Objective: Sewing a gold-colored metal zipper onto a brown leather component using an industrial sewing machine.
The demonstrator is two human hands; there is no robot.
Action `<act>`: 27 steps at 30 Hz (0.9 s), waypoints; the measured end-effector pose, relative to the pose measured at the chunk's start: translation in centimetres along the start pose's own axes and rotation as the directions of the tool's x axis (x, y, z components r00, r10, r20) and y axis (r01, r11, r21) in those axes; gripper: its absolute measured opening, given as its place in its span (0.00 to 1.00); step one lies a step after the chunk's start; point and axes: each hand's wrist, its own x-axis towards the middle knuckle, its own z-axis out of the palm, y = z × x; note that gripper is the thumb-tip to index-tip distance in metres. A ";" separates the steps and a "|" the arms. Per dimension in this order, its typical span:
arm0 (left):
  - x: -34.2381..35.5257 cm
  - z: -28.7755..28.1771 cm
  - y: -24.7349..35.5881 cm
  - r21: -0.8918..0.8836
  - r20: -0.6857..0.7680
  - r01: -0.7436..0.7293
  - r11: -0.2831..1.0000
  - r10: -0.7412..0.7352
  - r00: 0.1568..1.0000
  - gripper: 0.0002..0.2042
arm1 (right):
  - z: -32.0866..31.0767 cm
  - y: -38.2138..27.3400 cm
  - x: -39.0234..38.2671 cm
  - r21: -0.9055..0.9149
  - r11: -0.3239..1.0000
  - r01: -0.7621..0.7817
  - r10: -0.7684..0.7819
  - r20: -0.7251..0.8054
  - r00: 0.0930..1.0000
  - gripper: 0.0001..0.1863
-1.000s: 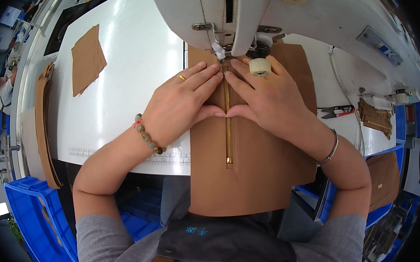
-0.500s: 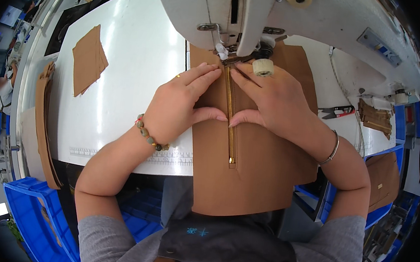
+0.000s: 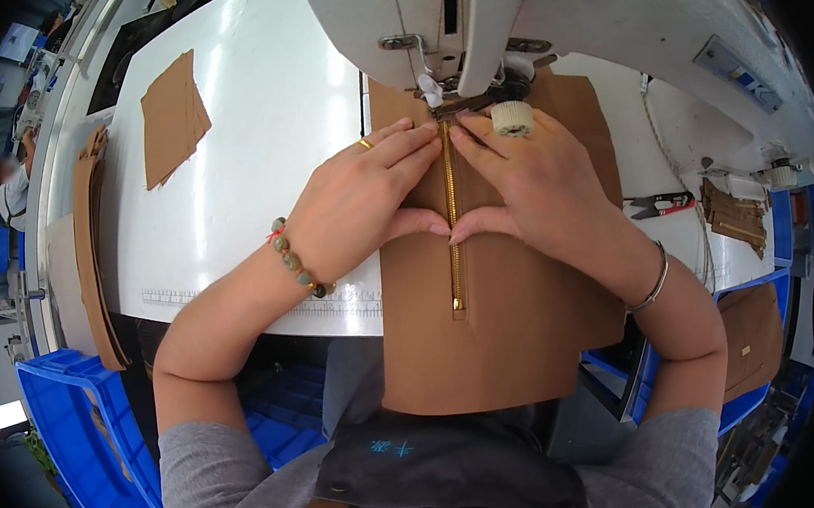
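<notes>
A brown leather-like panel [image 3: 504,359] lies on the white sewing table under the head of a sewing machine [image 3: 417,32], its near edge hanging over the table's front. A gold metal zipper [image 3: 452,190] runs down a slot in it, from the presser foot toward me. My left hand [image 3: 364,187] rests flat on the panel left of the zipper, fingers stretched toward the foot. Mirroring it on the right side, my right hand [image 3: 539,183] lies flat too, fingertips close to the foot. Both thumbs almost meet over the zipper. The needle tip is hidden.
Brown cut pieces [image 3: 175,118] are stacked at left on the table. Red-and-black thread snips [image 3: 661,205] and more brown pieces [image 3: 734,220] lie at right. Blue bins [image 3: 87,420] stand below the table, and long brown strips [image 3: 92,256] hang at its left edge.
The whole view has shifted slightly. Both hands keep their flat pose beside the zipper, and the panel has hardly moved relative to the presser foot.
</notes>
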 end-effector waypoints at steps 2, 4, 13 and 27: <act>0.0 0.0 0.0 0.007 -0.002 0.001 1.000 -0.001 1.000 0.39 | 0.0 0.0 0.0 -0.001 1.000 0.011 -0.011 -0.011 1.000 0.47; 0.1 0.0 0.0 0.011 -0.002 -0.004 1.000 0.004 1.000 0.39 | -0.1 0.1 0.1 -0.002 1.000 0.014 -0.014 -0.025 1.000 0.47; 0.2 0.3 -0.3 0.064 -0.027 -0.036 0.997 0.038 0.999 0.38 | -0.1 0.2 0.1 0.018 1.000 -0.016 0.016 0.022 1.000 0.47; -5.1 0.6 2.9 0.097 -0.041 0.093 0.991 -0.090 0.995 0.26 | -4.3 -12.6 -7.9 0.188 0.982 -0.030 -0.046 0.387 0.921 0.53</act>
